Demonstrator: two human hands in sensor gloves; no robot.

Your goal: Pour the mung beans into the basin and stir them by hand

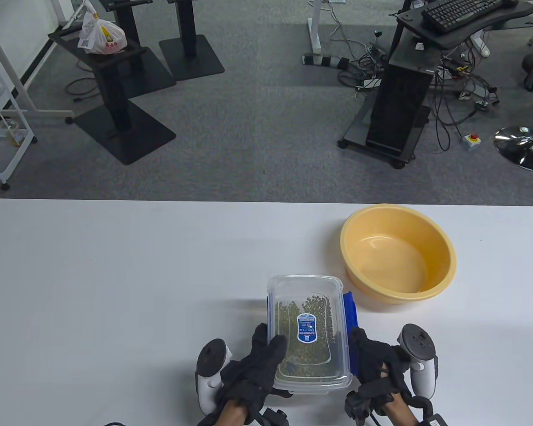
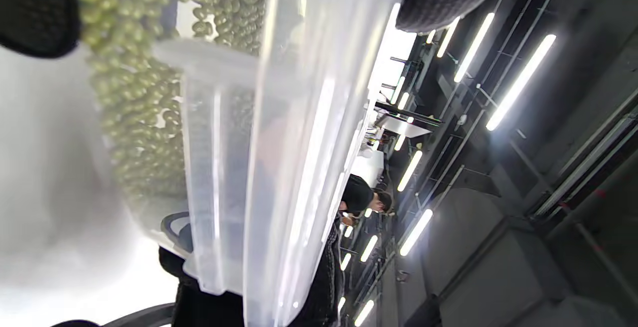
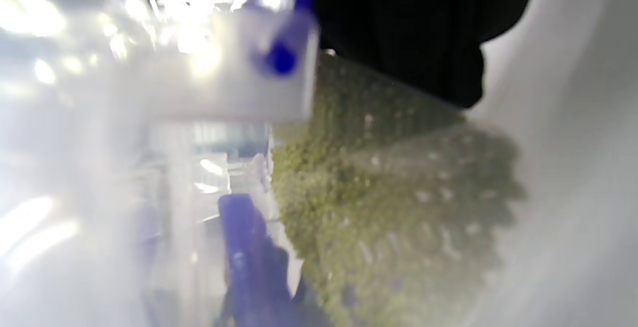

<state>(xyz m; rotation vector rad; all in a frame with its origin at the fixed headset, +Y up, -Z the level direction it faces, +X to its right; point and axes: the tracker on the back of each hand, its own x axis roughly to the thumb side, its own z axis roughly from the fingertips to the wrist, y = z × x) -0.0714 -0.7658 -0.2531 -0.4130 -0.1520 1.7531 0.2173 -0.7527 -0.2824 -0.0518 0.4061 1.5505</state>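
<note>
Near table front: clear lidded box [image 1: 308, 333] w/ mung beans [image 1: 320, 306]

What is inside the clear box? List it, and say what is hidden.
The box holds green mung beans, heaped toward the near end. Its lid is on, with a blue label covering some beans. The left hand hides the near left corner.
</note>
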